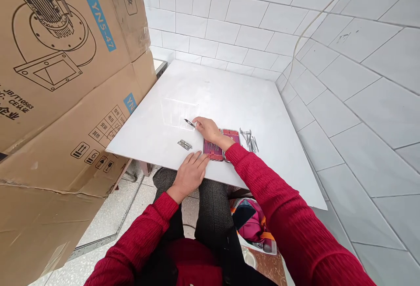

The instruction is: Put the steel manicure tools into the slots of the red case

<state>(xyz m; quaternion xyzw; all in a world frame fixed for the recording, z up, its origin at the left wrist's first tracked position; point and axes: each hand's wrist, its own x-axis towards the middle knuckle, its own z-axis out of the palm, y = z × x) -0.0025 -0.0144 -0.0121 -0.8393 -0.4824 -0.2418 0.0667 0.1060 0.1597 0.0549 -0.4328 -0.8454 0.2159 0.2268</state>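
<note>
My right hand [209,130] reaches across an open case and pinches a slim tool with a dark pointed tip [188,122] between its fingertips, low over the white tabletop. The case [215,155] has a dark red lining, and slim metal tools sit in its left half. Part of the case is hidden under my right hand and wrist. My left hand [191,174] lies at the table's near edge, fingers stretched out, with the fingertips by the case's lower left corner. Left of the case are small patterned metal pieces [184,144], too small to name.
Several shiny metal tools [250,140], one shaped like nippers, lie right of the case. A large cardboard box [75,115] stands along the table's left side. Tiled walls [210,36] bound the back and right. A bag with bright cloth [254,224] is below the table edge.
</note>
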